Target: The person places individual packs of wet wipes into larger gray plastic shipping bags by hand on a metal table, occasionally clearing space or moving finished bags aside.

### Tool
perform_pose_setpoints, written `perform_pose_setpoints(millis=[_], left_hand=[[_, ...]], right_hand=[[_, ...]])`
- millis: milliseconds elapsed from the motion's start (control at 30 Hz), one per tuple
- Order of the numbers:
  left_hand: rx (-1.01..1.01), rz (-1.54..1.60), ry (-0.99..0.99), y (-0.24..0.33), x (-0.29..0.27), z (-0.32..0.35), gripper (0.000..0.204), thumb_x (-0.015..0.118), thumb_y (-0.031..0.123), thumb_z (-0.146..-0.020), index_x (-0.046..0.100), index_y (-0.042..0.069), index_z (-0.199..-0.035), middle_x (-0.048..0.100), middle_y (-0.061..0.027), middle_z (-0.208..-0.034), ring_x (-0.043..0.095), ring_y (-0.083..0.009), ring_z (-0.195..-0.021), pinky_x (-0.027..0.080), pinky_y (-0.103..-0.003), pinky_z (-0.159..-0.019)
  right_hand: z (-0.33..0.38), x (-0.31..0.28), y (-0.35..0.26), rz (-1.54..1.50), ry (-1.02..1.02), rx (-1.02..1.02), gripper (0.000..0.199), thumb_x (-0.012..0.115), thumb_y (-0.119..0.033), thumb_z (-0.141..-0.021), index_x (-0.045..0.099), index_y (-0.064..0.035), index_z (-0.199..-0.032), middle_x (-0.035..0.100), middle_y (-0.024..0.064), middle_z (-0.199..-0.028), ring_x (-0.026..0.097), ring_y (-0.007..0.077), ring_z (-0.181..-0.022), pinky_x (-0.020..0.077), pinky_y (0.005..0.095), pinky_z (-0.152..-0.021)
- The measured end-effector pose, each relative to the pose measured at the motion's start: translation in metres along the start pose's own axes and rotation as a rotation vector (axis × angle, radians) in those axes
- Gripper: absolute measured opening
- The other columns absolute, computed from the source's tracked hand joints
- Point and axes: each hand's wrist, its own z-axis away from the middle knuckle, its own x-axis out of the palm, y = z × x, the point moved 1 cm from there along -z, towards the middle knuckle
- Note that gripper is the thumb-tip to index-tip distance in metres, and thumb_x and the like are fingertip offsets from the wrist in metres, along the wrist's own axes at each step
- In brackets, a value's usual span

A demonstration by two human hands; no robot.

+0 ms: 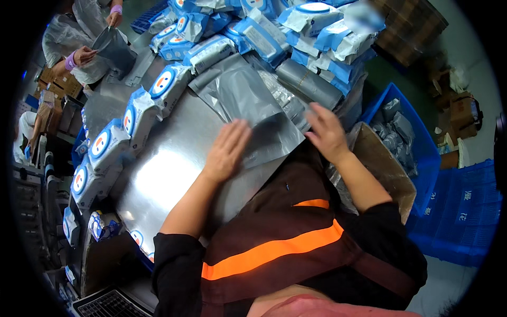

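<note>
Since the grey bag (272, 136) looks light, soft and slippery, its edge should suit pinching. The left hand (231, 148) is flat, open; the right hand's (328, 132) grip I cannot tell.

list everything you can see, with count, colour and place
Table: one, silver, centre
Wipes packs: many, white and blue, heaped at far end, lined along left
Flat plastic bags: overlapping, count unclear, grey, by both hands
Rolled bundle: one, grey, beyond right hand
Bag-filled crate: one, blue, right
Ribbed crates: count unclear, blue, far right
Open carton: one, brown, beside bag-filled crate
Keyboard: one, dark, lower left
Co-workers: two, partly seen, pale clothing, left
Apron: one, brown and orange, on wearer
Left hand: one, bare, centre
Right hand: one, bare, blurred, right of centre
</note>
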Motion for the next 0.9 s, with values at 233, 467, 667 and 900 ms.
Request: perform_pose_setpoints(millis=[233, 467, 667, 900], left_hand=[[-0.698, 0.636, 0.224, -0.007, 0.022, 0.009, 0.032, 0.054, 0.009, -0.098, 0.062, 0.003, -0.128, 0.067, -0.0105, -0.094, 0.063, -0.0198, -0.085, 0.048, -0.029, -0.083], [-1.173, 0.699, 0.149, -0.007, 0.04, -0.006, 0.037, 0.057, 0.012, -0.094, 0.055, 0.001, -0.129, 0.067, -0.0125, -0.084, 0.061, -0.0183, -0.076, 0.049, -0.031, -0.073], [-1.143, 0.612, -0.033, -0.038, 0.065, 0.013, 0.04, 0.049, 0.012, -0.092, 0.053, -0.001, -0.129, 0.069, -0.0209, -0.096, 0.067, -0.0312, -0.088, 0.051, -0.042, -0.083], [-0.685, 0.671, -0.36, -0.028, 0.003, -0.009, 0.045, 0.064, 0.021, -0.086, 0.058, 0.001, -0.126, 0.066, -0.0245, -0.112, 0.063, -0.0381, -0.109, 0.048, -0.042, -0.093]], right_hand=[[-0.048, 0.041, -0.008, -0.694, -0.295, 0.451, 0.019, 0.06, -0.021, -0.097, 0.063, -0.0037, -0.088, 0.059, 0.0085, -0.069, 0.064, 0.0184, -0.07, 0.052, 0.0341, -0.067], [-0.037, 0.115, -0.028, -0.603, -0.228, 0.894, 0.031, 0.05, -0.032, -0.1, 0.059, -0.002, -0.105, 0.065, 0.0225, -0.083, 0.062, 0.0455, -0.082, 0.0479, 0.0493, -0.075], [-0.067, 0.087, -0.047, -0.306, -0.371, 0.583, 0.037, 0.043, -0.023, -0.101, 0.052, -0.0022, -0.13, 0.061, 0.0272, -0.115, 0.059, 0.0482, -0.101, 0.0474, 0.0512, -0.088], [-0.053, 0.024, -0.069, -1.685, -0.182, 1.193, 0.069, 0.061, -0.033, -0.094, 0.035, 0.0009, -0.149, 0.052, 0.013, -0.139, 0.054, 0.0249, -0.124, 0.0396, 0.037, -0.109]])
